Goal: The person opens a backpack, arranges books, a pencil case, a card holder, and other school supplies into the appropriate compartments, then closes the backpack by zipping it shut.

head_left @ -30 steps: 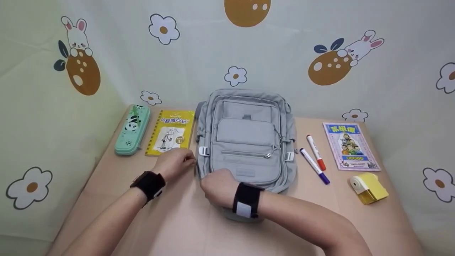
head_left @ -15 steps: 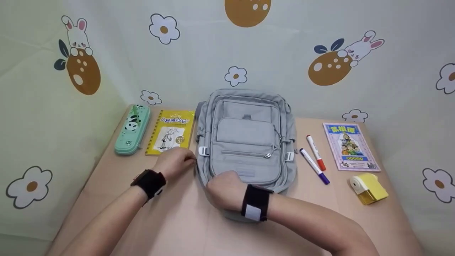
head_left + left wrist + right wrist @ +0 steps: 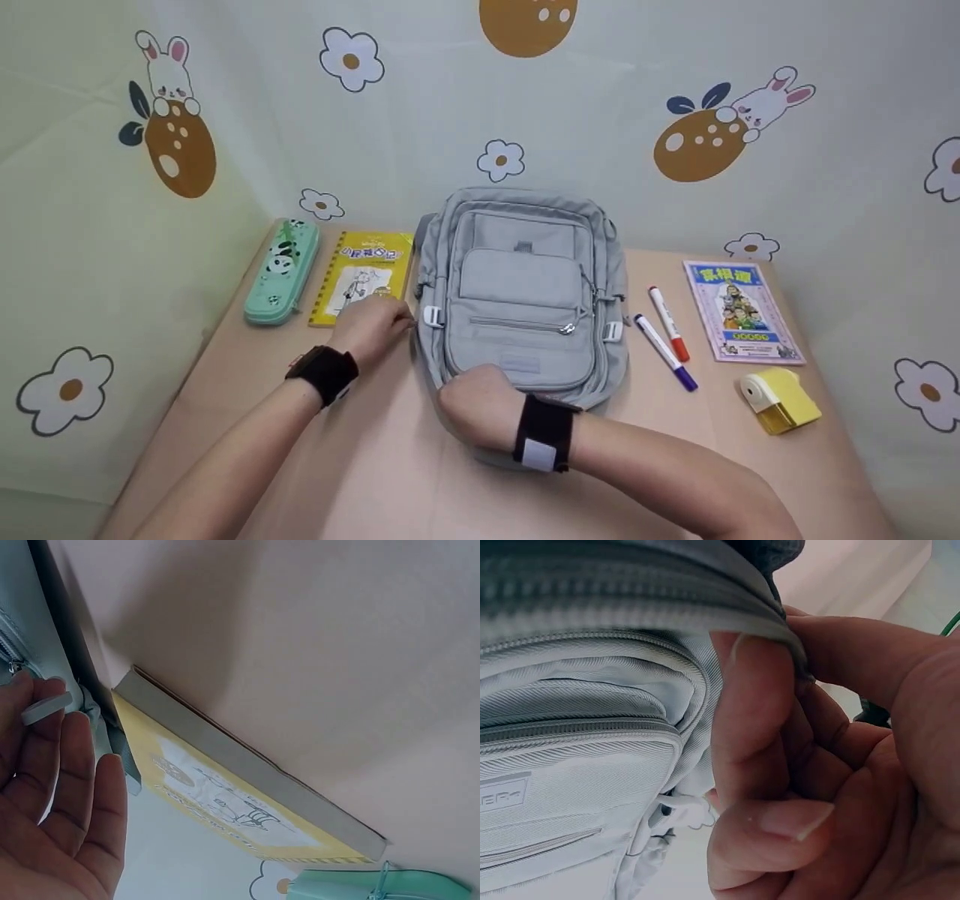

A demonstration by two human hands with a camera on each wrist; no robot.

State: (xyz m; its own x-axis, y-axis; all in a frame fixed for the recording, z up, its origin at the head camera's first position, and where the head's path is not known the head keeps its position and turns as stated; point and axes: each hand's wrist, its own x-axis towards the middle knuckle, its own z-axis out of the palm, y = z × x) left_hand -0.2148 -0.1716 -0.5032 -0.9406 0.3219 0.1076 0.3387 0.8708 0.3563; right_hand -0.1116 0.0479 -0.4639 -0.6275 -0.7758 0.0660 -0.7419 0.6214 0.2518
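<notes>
A grey backpack lies front side up in the middle of the table in the head view. At its left side, my left hand pinches a small pale zipper pull between thumb and fingers, seen in the left wrist view beside a zipper. My right hand grips the bag's lower left edge. In the right wrist view its thumb and bent index finger pinch the dark zippered rim of the bag, while the other fingers curl in.
A yellow book and a green panda pencil case lie left of the bag. To the right are a red-capped marker, a purple-capped marker, a purple-bordered book and a yellow pencil sharpener. A patterned cloth hangs behind.
My left hand has moved slightly up along the bag's left side, over the yellow book's lower corner. The right hand has shifted a little to the right along the bag's lower edge.
</notes>
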